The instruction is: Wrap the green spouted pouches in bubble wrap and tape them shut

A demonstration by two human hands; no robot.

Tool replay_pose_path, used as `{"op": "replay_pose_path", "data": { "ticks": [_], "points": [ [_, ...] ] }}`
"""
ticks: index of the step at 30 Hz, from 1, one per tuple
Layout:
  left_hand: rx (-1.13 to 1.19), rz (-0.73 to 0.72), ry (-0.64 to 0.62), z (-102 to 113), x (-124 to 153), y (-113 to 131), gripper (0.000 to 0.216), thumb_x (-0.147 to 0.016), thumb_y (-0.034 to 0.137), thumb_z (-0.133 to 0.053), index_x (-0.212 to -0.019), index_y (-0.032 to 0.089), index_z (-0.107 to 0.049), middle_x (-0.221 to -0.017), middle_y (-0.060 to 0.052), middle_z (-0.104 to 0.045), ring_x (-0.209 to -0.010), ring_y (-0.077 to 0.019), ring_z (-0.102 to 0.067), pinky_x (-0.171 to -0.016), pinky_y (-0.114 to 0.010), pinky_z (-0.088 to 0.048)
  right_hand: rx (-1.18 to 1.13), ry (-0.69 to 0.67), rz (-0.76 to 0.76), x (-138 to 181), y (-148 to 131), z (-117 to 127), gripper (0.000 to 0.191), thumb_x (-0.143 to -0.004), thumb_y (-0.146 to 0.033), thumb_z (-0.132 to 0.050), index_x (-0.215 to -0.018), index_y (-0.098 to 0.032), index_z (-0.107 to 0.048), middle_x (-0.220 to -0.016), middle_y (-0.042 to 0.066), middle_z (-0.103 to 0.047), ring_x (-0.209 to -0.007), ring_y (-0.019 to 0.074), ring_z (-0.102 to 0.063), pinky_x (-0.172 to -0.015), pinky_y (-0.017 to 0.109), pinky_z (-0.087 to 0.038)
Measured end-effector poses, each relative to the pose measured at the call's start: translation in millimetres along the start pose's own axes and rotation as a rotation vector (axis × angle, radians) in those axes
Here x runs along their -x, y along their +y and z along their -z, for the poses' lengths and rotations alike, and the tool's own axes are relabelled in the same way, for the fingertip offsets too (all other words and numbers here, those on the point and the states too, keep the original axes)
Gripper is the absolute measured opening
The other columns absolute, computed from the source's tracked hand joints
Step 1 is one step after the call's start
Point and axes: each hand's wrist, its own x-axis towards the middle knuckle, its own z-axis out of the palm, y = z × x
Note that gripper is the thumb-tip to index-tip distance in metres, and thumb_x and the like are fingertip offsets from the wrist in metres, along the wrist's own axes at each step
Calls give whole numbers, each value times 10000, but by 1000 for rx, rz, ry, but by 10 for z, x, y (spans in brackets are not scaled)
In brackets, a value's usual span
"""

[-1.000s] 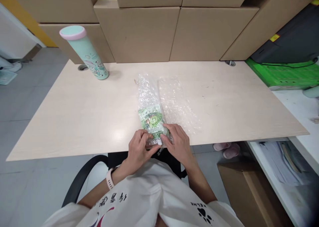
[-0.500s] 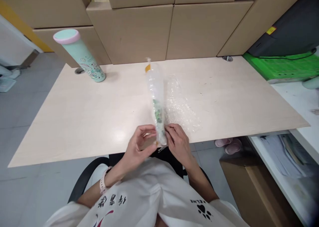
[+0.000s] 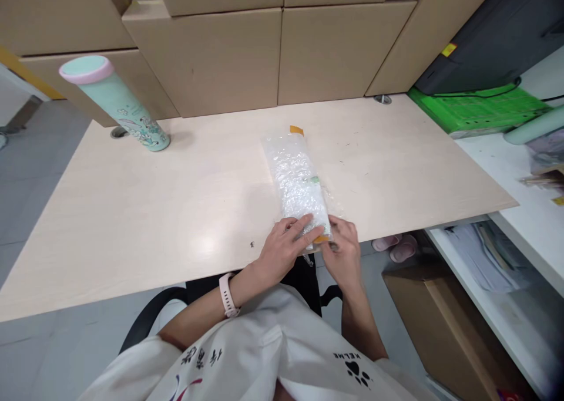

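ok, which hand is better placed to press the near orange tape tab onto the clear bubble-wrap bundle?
Right, probably: the right hand touches the near orange tape tab, while the left hand lies flat on the clear bubble-wrap bundle, pinning it.

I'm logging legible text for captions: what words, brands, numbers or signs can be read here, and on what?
"KELME", by a paw print, on the white shirt.
Dark characters on the shirt's other side: too distorted to read.
Yellow label on the black case: too small to read.
Mint bottle: cartoon drawings, no legible words.
Bubble-wrapped parcel and its orange tape: no text visible.
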Motion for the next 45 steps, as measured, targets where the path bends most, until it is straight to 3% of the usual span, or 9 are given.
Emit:
{"op": "replay_pose_path", "data": {
  "ticks": [5,10,14,21,24,30,36,41,45],
  "points": [
    [-121,32,-64,-12,-58,68,524,-921,2,-460,-1378,249,-525,-1438,-112,-563,-1099,-261,-544,-865,-405,-506,197,260,-157,-97,223,153,310,-937,-400,-605,-1230,-302,-638,-1075,137,-629,-1004,371,-534,-874,631,-409],
    [-93,42,-138,28,-122,106,445,-922,314,-666,-1345,254,-539,-1431,-126,-553,-1090,-292,-504,-832,-429,-484,286,124,-150,-208,309,69,253,-946,-484,-579,-896,-246,-649,-793,83,-605,-794,297,-516,-748,463,-387],
    [-65,87,-103,7,-128,103,391,-922,284,-669,-1299,273,-565,-1400,-104,-566,-1067,-270,-500,-858,-426,-476,357,112,-135,-226,301,-15,319,-971,-430,-548,-714,-242,-534,-759,71,-592,-774,263,-509,-727,406,-344],
    [-15,179,-72,38,-235,150,231,-989,288,-552,-1204,244,-626,-1255,-106,-624,-956,-230,-528,-809,-372,-487,387,62,-105,-155,261,2,311,-987,-361,-504,-703,-237,-470,-729,38,-566,-761,236,-501,-712,365,-321],
    [-43,215,-58,43,-265,152,200,-1007,284,-518,-1154,237,-645,-1136,-99,-646,-906,-223,-537,-745,-347,-473,323,44,-102,-119,236,31,326,-978,-348,-514,-681,-246,-423,-696,21,-538,-739,226,-496,-705,357,-326],
    [-49,59,-91,36,-197,114,217,-958,282,-614,-1169,228,-614,-1101,-78,-627,-897,-220,-533,-711,-331,-477,232,52,-112,-50,224,90,314,-989,-351,-498,-705,-251,-411,-709,16,-527,-740,222,-491,-721,359,-354],
    [108,205,-40,19,-202,125,218,-933,346,-658,-1090,206,-604,-1020,-63,-608,-923,-217,-531,-766,-349,-507,60,-10,-183,-46,174,139,253,-1007,-375,-457,-800,-238,-509,-831,41,-606,-814,227,-546,-789,383,-414],
    [94,183,-98,16,-194,124,537,-923,300,-666,-1415,252,-457,-1037,-66,-581,-904,-230,-519,-757,-366,-500,-323,-94,-352,-23,86,185,264,-1005,-452,-458,-882,-253,-581,-965,61,-670,-801,220,-610,-688,365,-492],
    [100,146,-78,4,-147,87,572,-950,329,-621,-1483,285,-419,-1051,-71,-556,-900,-226,-504,-761,-358,-495,-573,-123,-391,-53,69,174,527,-1052,-483,-141,-830,-254,-560,-926,97,-670,-803,236,-652,-681,402,-540]
  ]
}}
